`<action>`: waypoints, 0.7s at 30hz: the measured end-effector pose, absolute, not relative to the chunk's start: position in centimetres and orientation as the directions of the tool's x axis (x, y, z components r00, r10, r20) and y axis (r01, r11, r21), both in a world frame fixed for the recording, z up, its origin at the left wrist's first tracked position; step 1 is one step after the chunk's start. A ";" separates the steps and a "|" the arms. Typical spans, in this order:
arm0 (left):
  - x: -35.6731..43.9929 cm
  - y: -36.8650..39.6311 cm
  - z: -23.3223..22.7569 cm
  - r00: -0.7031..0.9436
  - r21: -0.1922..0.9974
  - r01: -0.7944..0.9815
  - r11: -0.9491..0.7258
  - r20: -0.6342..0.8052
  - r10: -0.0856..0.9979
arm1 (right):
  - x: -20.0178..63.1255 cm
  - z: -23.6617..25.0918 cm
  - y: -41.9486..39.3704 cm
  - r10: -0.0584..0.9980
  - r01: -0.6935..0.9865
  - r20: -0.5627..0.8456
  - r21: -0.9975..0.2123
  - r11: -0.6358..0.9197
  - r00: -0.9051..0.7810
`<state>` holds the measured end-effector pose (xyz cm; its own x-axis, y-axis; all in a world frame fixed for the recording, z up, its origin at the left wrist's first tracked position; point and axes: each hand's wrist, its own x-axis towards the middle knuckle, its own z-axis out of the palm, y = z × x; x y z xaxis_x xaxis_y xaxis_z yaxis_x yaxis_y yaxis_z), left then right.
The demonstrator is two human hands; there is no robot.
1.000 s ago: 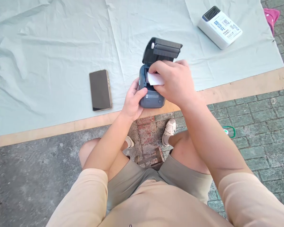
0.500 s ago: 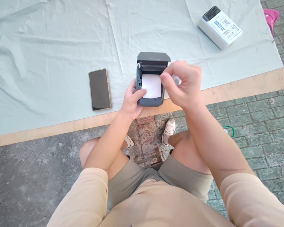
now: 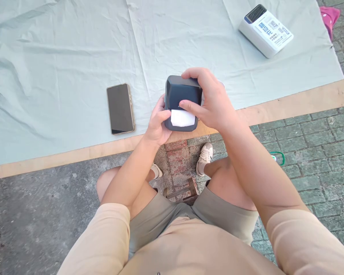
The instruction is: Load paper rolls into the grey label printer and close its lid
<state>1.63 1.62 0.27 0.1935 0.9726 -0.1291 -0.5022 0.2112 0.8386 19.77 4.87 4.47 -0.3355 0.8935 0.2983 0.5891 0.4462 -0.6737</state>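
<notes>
A small dark label printer (image 3: 176, 95) is held up over the near edge of the table, its lid folded down. From its front slot a strip of white paper (image 3: 182, 118) sticks out over the casing. My left hand (image 3: 158, 124) grips the printer's left side, thumb beside the paper and fingers behind. My right hand (image 3: 210, 97) wraps round the lid from the right, the thumb on its front face and the fingers at its back edge. Part of the printer's right side is hidden by that hand.
On the pale cloth (image 3: 74, 49) a smartphone (image 3: 120, 109) lies to the left. A white box-shaped device (image 3: 266, 32) with printed labels is at the back right. The wooden table edge (image 3: 298, 97) shows along the front. Below are my knees and a wooden stool (image 3: 189, 191).
The printer's lid has swung from raised to folded down, covering the paper compartment. My right hand has moved from beside the compartment onto the lid. My left hand keeps its hold.
</notes>
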 end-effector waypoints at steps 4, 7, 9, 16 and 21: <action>1.9 1.7 0.8 0.180 0.796 -0.562 0.225 -0.148 0.973 | 19.4 4.6 4.7 0.905 0.618 0.275 -0.662 0.424 -0.325; 2.3 2.0 0.9 0.125 0.792 -0.556 0.252 -0.220 0.967 | 19.2 5.4 4.4 0.909 0.629 0.259 -0.659 0.413 -0.325; 2.4 2.2 0.8 0.105 0.776 -0.573 0.263 -0.249 0.963 | 19.4 6.1 4.2 0.906 0.620 0.256 -0.664 0.418 -0.337; 1.9 2.7 0.4 0.120 0.731 -0.614 0.296 -0.284 0.951 | 20.4 6.8 4.2 0.854 0.575 0.319 -0.636 0.514 -0.410; 2.1 2.5 0.5 0.113 0.784 -0.570 0.244 -0.220 0.969 | 19.7 6.8 4.3 0.876 0.671 0.479 -0.630 0.392 -0.062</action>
